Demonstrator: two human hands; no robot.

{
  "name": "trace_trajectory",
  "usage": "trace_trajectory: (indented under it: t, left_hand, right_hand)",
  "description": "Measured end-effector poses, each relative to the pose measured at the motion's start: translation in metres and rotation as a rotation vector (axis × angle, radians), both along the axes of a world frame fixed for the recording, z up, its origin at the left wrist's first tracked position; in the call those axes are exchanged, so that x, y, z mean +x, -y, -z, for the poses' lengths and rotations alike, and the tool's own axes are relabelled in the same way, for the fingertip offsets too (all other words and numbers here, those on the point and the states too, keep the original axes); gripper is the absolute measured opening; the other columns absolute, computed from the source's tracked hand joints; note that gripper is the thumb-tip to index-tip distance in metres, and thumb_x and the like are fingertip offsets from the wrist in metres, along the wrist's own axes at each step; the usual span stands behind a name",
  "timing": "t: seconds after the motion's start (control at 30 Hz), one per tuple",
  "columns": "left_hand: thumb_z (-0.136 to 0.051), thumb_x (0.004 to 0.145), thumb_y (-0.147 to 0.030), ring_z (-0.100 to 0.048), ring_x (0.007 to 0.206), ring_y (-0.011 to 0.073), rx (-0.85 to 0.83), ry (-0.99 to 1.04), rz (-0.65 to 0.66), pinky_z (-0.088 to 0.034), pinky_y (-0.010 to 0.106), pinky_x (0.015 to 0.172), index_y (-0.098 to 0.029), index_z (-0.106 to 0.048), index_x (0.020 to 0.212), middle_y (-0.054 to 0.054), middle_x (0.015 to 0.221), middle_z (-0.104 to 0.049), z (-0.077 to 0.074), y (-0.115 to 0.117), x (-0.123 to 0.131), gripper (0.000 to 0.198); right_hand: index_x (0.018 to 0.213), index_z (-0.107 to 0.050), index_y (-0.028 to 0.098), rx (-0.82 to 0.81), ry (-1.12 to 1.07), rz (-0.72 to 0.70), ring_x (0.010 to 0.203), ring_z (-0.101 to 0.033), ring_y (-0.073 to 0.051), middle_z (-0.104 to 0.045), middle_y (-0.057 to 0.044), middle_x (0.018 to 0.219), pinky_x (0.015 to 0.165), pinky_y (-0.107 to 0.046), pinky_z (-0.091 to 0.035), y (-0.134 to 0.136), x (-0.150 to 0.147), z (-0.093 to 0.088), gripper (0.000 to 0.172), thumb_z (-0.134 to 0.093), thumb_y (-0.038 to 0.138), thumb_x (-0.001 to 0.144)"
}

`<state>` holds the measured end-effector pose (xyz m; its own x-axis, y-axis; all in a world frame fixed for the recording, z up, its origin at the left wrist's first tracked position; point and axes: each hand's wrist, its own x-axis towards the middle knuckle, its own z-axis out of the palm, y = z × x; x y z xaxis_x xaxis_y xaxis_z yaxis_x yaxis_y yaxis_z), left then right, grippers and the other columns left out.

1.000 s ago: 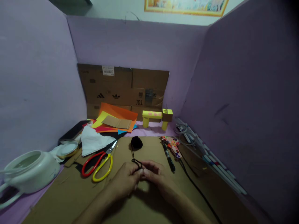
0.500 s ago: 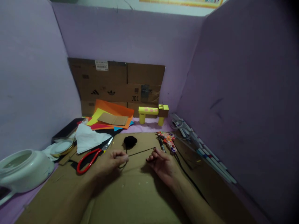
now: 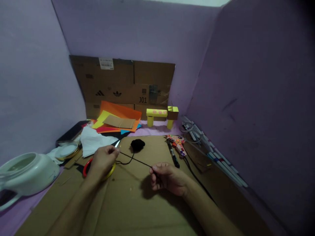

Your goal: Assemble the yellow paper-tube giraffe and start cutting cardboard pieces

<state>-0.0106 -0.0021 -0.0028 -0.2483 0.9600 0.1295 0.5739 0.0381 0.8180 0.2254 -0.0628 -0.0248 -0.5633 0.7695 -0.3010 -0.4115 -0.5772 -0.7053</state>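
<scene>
A black strand of yarn stretches taut between my two hands above the cardboard sheet. My left hand pinches one end, over the red and yellow scissors. My right hand pinches the other end, lower and to the right. A slack loop of the yarn runs back to a small black yarn ball lying on the cardboard beyond my hands.
Coloured paper sheets, white tissue and a tape roll lie at the left; a white pot stands nearer. A yellow paper-tube figure, a glue gun, a black pen and markers sit right. Purple walls enclose all sides.
My hands went from touching each other to wide apart, drawing the yarn out straight. The left hand moved left over the scissors; the right hand dropped lower.
</scene>
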Motion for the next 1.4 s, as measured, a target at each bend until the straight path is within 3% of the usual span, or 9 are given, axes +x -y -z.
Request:
trace_trajectory:
  t: [0.13, 0.23, 0.33, 0.5, 0.63, 0.9, 1.13, 1.27, 1.4]
  left_hand:
    - [-0.061, 0.066, -0.03, -0.059, 0.094, 0.025, 0.233, -0.139, 0.106, -0.045, 0.03, 0.072, -0.022, -0.07, 0.089, 0.008, 0.103, -0.066, -0.01, 0.016, 0.017, 0.026]
    - [-0.057, 0.072, -0.029, -0.059, 0.099, 0.0235, 0.135, 0.09, 0.48, -0.045, 0.033, 0.082, -0.023, -0.069, 0.1, 0.008, 0.112, -0.065, -0.012, 0.036, 0.038, 0.031]
    - [-0.056, 0.074, -0.026, -0.058, 0.1, 0.0233, 0.018, 0.198, 0.639, -0.042, 0.036, 0.089, -0.024, -0.07, 0.099, 0.007, 0.106, -0.068, -0.009, 0.049, 0.054, 0.029]
    - [-0.06, 0.071, -0.03, -0.06, 0.068, 0.0166, -0.11, 0.357, 0.559, -0.045, 0.027, 0.064, -0.018, -0.07, 0.075, 0.005, 0.075, -0.069, -0.004, 0.051, 0.062, 0.017]
    - [-0.058, 0.069, -0.04, -0.034, 0.037, 0.0054, -0.26, 0.478, 0.542, -0.026, 0.02, 0.039, -0.016, -0.06, 0.063, -0.003, 0.05, -0.052, -0.001, 0.05, 0.065, 0.024]
    - [-0.061, 0.062, -0.044, -0.029, 0.038, 0.0052, -0.34, 0.47, 0.518, -0.021, 0.02, 0.039, -0.016, -0.054, 0.06, -0.007, 0.043, -0.04, -0.007, 0.057, 0.074, 0.028]
    - [-0.055, 0.067, -0.03, -0.04, 0.047, 0.009, -0.209, 0.29, 0.545, -0.031, 0.022, 0.047, -0.015, -0.061, 0.059, -0.002, 0.05, -0.05, 0.0, 0.057, 0.074, 0.018]
    - [-0.059, 0.07, -0.029, -0.044, 0.052, 0.0101, 0.071, 0.079, 0.358, -0.036, 0.023, 0.051, -0.016, -0.068, 0.084, 0.003, 0.073, -0.062, -0.002, 0.054, 0.064, 0.022]
    - [-0.06, 0.071, -0.024, -0.055, 0.066, 0.0123, 0.281, 0.144, 0.465, -0.041, 0.022, 0.056, -0.019, -0.069, 0.076, 0.004, 0.085, -0.064, -0.013, 0.053, 0.057, 0.012]
  right_hand:
    - [0.073, -0.065, 0.009, 0.045, 0.02, 0.028, 0.06, -0.059, -0.01, -0.064, -0.003, 0.067, 0.061, -0.026, -0.046, 0.0, -0.003, 0.002, 0.021, -0.071, 0.029, 0.07]
    - [0.073, -0.067, 0.009, 0.077, 0.056, 0.065, 0.054, -0.054, -0.007, -0.062, -0.001, 0.063, 0.052, -0.021, -0.039, 0.001, -0.006, 0.004, 0.022, -0.074, 0.028, 0.067]
    - [0.071, -0.069, 0.01, 0.1, 0.092, 0.122, 0.047, -0.048, -0.005, -0.059, 0.002, 0.057, 0.048, -0.019, -0.034, 0.002, -0.007, 0.004, 0.026, -0.079, 0.031, 0.06]
    - [0.07, -0.07, 0.012, 0.114, 0.113, 0.236, 0.049, -0.047, -0.005, -0.062, 0.001, 0.061, 0.05, -0.02, -0.032, 0.002, -0.008, -0.002, 0.031, -0.084, 0.032, 0.05]
    - [0.068, -0.071, 0.015, 0.129, 0.117, 0.361, 0.048, -0.042, -0.004, -0.061, 0.003, 0.059, 0.048, -0.02, -0.029, -0.001, -0.009, -0.002, 0.031, -0.085, 0.033, 0.047]
    - [0.07, -0.071, 0.013, 0.152, 0.166, 0.515, 0.048, -0.039, -0.005, -0.053, 0.005, 0.049, 0.05, -0.02, -0.027, -0.002, -0.011, 0.0, 0.036, -0.086, 0.035, 0.044]
    - [0.064, -0.068, 0.015, 0.151, 0.118, 0.444, 0.047, -0.037, -0.004, -0.051, 0.006, 0.049, 0.049, -0.02, -0.027, 0.002, -0.014, -0.002, 0.038, -0.085, 0.04, 0.043]
    - [0.061, -0.062, 0.015, 0.184, 0.119, 0.398, 0.047, -0.036, -0.004, -0.056, 0.005, 0.056, 0.047, -0.019, -0.026, 0.004, -0.013, -0.006, 0.034, -0.084, 0.038, 0.048]
    - [0.063, -0.059, 0.015, 0.239, 0.173, 0.245, 0.043, -0.038, -0.003, -0.064, -0.001, 0.062, 0.042, -0.019, -0.022, 0.006, -0.011, -0.008, 0.032, -0.079, 0.04, 0.057]
